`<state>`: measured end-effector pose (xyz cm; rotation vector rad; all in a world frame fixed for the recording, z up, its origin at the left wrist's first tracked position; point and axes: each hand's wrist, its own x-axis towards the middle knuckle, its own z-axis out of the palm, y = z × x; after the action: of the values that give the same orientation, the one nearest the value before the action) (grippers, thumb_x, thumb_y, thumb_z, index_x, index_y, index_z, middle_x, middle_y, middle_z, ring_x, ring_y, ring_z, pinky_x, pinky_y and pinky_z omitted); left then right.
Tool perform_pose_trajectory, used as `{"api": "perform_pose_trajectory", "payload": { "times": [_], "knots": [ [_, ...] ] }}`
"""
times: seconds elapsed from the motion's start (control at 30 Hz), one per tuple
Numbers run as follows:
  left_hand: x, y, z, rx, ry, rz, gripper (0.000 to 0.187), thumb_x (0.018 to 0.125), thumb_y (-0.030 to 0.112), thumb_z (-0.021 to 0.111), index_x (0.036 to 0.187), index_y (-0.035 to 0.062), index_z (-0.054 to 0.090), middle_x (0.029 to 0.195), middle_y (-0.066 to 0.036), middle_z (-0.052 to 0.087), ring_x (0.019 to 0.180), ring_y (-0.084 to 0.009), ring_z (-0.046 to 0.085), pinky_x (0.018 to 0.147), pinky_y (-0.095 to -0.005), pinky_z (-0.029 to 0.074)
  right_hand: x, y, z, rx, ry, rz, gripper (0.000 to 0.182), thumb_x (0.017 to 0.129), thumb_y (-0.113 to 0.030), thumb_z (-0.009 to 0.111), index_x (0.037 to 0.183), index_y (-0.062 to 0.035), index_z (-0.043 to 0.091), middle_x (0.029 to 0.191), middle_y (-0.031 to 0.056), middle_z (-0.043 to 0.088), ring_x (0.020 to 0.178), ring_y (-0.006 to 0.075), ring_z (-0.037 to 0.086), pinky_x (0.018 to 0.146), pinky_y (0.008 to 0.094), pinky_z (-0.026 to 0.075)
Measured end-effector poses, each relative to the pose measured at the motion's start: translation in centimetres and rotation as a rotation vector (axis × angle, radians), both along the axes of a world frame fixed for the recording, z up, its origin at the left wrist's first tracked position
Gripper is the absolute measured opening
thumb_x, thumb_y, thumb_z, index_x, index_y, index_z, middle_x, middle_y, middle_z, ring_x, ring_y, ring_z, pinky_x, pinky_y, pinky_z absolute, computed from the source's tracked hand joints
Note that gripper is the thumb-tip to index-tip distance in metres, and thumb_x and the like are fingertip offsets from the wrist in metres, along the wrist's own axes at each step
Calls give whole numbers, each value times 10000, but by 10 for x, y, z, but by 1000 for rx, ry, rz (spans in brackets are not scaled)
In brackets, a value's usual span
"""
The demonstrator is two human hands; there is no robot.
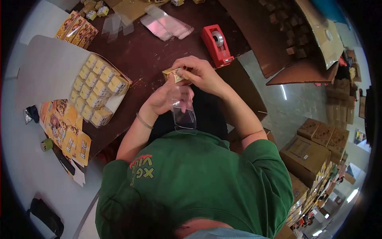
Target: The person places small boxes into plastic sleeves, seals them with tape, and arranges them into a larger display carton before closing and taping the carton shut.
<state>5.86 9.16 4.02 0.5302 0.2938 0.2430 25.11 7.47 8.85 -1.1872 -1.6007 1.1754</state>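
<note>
My left hand (162,98) holds a clear plastic sleeve (184,116) that hangs toward my lap, and its fingers reach up to a small yellow box (178,75). My right hand (201,75) grips the same small box from the right, its thumb and fingers pressed on it. Both hands meet over the front edge of the dark red table (153,51). To the left, an open display carton (128,79) holds several rows of similar small boxes (94,81).
A red tape dispenser (217,46) stands right of a pile of clear sleeves (165,24). Yellow printed cartons (75,30) stand at the back left; printed sheets (65,127) lie at the left. A big open cardboard box (294,36) and stacked cartons (306,155) are at the right.
</note>
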Motion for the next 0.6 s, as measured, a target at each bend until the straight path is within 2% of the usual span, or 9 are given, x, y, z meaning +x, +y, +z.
{"api": "perform_pose_trajectory", "payload": {
  "times": [0.07,0.1,0.17,0.23,0.3,0.4,0.5,0.57,0.6],
  "knots": [
    [-1,-5,-1,-39,-43,9,880,903,778,244,1328,35,447,904,-123,635,819,-241,661,565,-323,567,1,4,-2,-270,227,-22,160,941,-151,623,1025,-25,676,966,84,639,942,189,621,817,313,497],
    [-1,-6,-2,-57,-64,13,909,891,799,210,1326,39,454,869,-124,628,812,-247,655,549,-327,567,7,10,-19,-171,105,109,189,952,-174,621,1078,-38,660,988,78,639,961,158,612,854,305,493],
    [-6,-1,-14,-66,20,45,941,873,820,156,1224,26,520,856,-127,629,774,-250,663,519,-326,566,-2,12,-29,-252,212,238,272,946,-197,640,1175,-53,612,1001,67,640,975,143,603,881,300,487],
    [-10,3,-22,-38,103,137,952,857,835,139,1114,20,559,847,-137,631,740,-254,669,495,-332,558,-10,20,-51,-117,228,290,349,929,-194,667,1228,-57,553,1035,56,635,981,130,594,892,296,477],
    [-14,7,-23,68,137,85,1019,812,875,151,1158,4,551,877,-121,642,758,-230,670,536,-309,555,-19,27,-59,-50,221,249,350,923,-189,676,1217,-51,546,1051,55,632,988,123,589,896,290,472],
    [-19,7,-20,147,79,70,1080,779,901,156,1240,-8,515,890,-107,640,784,-215,667,559,-299,553,-24,30,-52,-137,279,259,322,926,-170,674,1195,-48,547,1074,49,624,1003,111,581,904,283,471],
    [-29,10,-14,120,-11,92,1087,786,892,175,1327,-9,452,883,-116,628,794,-220,660,549,-307,555,-4,38,-19,-235,506,275,304,945,-166,652,1199,-34,548,1113,37,624,1048,108,573,918,284,472],
    [-36,8,-28,96,-5,126,979,852,839,228,1321,10,454,875,-133,627,796,-233,654,533,-310,558,3,39,-18,-293,458,426,310,953,-170,643,1213,-30,549,1139,41,623,1062,113,573,924,279,468],
    [-35,6,-30,54,-87,119,934,874,812,250,1316,16,459,873,-135,628,796,-238,654,532,-311,558,-1,38,-19,-216,275,452,336,958,-166,635,1248,-23,546,1153,46,622,1084,106,563,885,269,485]
  ]
}}
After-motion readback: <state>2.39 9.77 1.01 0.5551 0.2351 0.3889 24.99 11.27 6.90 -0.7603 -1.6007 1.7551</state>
